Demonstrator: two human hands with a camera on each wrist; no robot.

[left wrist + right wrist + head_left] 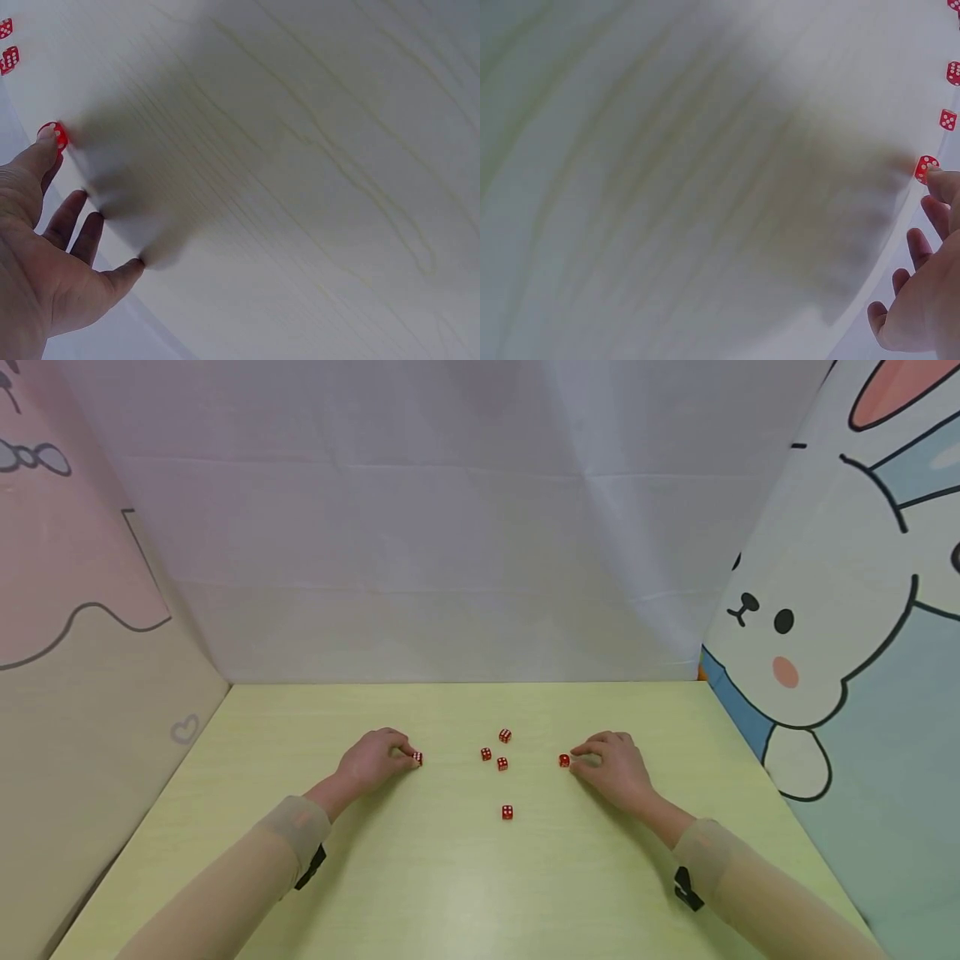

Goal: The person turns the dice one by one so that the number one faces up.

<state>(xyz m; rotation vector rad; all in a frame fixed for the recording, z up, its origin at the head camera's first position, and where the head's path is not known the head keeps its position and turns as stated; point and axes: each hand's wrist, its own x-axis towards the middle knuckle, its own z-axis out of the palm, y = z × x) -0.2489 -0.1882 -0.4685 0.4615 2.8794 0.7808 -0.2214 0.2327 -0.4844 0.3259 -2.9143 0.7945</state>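
In the head view my left hand (378, 758) pinches a red die (417, 760) with white pips between thumb and index finger, low over the table. The left wrist view shows the thumb lying over that die (57, 135). On the right, my right hand (617, 768) has its thumb tip at another red die (564, 761). Its index finger stands apart from the thumb, and the other fingers are spread loosely in the right wrist view. Between the hands lie three red dice, one nearest the back (506, 736). A further red die (507, 812) sits closer to me.
The pale yellow wooden table (465, 893) reaches back to a white cloth wall (450, 568). Cartoon-printed panels flank it, with a rabbit panel (825, 635) on the right and a pink and cream panel (75, 718) on the left.
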